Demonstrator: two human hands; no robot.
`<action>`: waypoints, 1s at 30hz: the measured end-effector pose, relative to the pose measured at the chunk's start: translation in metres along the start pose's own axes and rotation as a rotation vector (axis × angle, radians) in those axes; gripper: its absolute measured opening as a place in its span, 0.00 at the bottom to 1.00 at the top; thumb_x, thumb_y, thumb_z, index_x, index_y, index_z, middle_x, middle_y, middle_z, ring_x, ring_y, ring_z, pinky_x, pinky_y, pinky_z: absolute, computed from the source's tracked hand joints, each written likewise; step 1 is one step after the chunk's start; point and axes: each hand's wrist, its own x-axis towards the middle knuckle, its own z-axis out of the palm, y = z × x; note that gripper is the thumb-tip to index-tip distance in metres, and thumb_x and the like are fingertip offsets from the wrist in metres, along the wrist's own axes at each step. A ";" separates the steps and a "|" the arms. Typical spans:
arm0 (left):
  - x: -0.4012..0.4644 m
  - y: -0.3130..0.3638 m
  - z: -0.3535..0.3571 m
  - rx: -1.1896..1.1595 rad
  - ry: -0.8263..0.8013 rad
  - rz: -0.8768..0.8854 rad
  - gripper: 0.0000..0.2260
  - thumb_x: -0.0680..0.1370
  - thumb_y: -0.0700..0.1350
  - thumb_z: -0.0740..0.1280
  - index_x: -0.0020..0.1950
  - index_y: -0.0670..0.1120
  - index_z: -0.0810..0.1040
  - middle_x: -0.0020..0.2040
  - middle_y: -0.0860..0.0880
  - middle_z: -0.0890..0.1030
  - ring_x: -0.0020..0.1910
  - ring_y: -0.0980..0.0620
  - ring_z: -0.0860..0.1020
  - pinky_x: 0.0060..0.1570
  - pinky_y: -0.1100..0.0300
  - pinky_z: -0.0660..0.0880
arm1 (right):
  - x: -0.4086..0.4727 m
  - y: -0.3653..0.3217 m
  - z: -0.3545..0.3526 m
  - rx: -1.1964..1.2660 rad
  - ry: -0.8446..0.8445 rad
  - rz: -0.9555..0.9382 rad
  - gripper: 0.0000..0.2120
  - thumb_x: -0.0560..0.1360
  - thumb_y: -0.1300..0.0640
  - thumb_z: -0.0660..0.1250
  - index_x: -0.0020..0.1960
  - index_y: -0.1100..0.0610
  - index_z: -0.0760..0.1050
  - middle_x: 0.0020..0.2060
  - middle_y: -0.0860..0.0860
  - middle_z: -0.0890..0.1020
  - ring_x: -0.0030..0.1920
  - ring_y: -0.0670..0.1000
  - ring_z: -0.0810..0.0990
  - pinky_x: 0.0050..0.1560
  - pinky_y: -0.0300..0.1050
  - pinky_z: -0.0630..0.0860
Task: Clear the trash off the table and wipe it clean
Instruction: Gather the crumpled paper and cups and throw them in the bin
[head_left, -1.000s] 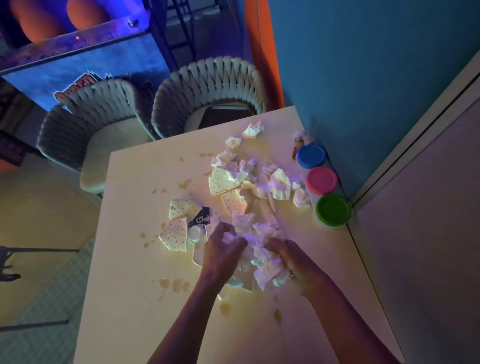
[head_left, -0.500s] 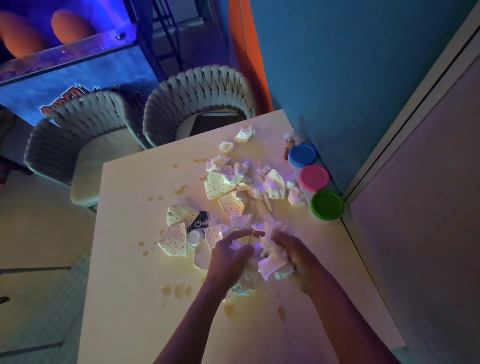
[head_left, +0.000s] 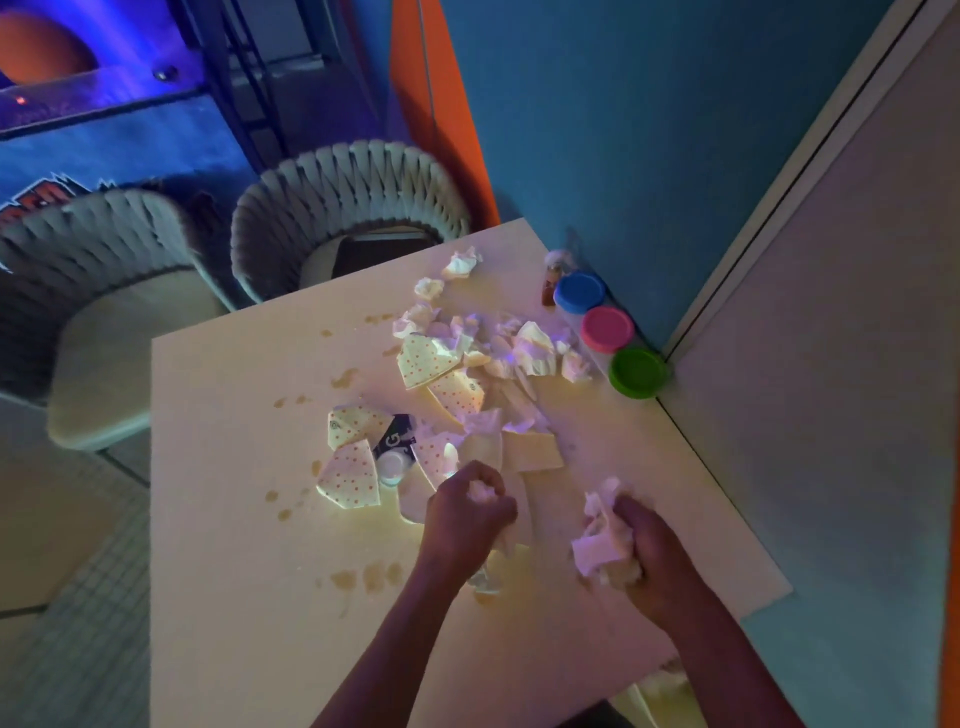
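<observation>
The trash (head_left: 467, 374) lay mostly in a loose heap across the middle and far right of the table (head_left: 234, 597), still uncleared. I noted crumpled white tissues, several dotted paper wrappers (head_left: 349, 475) left of centre, and a small dark packet (head_left: 395, 439) with a white cap just beside it. The left hand (head_left: 467, 512) was fisted around a small wad of tissue near the table's middle. The right hand (head_left: 641, 545) gripped a larger bundle of crumpled tissue (head_left: 602, 540) at the near right, held apart from the heap. Brown stains (head_left: 366, 574) marked the surface near and left of the heap; no wiping appeared done. In my judgement, collection had barely begun. Three tubs with blue (head_left: 579, 292), pink (head_left: 607, 329) and green (head_left: 638, 372) lids stood along the right-hand wall.
</observation>
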 end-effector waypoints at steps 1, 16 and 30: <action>-0.003 -0.002 0.000 0.007 -0.018 0.009 0.08 0.65 0.41 0.74 0.38 0.51 0.78 0.32 0.47 0.80 0.27 0.51 0.76 0.27 0.54 0.76 | -0.007 0.007 -0.003 0.024 0.022 -0.002 0.16 0.75 0.54 0.62 0.34 0.58 0.83 0.29 0.56 0.77 0.26 0.54 0.73 0.28 0.43 0.65; -0.059 0.003 0.083 0.118 -0.336 0.238 0.06 0.66 0.44 0.71 0.40 0.53 0.81 0.34 0.46 0.85 0.30 0.43 0.82 0.30 0.44 0.81 | -0.102 0.086 -0.093 0.391 0.400 -0.050 0.10 0.79 0.62 0.58 0.42 0.60 0.75 0.32 0.57 0.78 0.26 0.53 0.77 0.24 0.40 0.73; -0.182 -0.039 0.219 0.453 -0.458 0.411 0.11 0.72 0.53 0.77 0.38 0.54 0.76 0.33 0.57 0.82 0.35 0.62 0.79 0.34 0.66 0.71 | -0.184 0.200 -0.229 0.809 0.472 0.125 0.18 0.78 0.45 0.64 0.41 0.57 0.83 0.32 0.54 0.84 0.30 0.52 0.80 0.30 0.43 0.77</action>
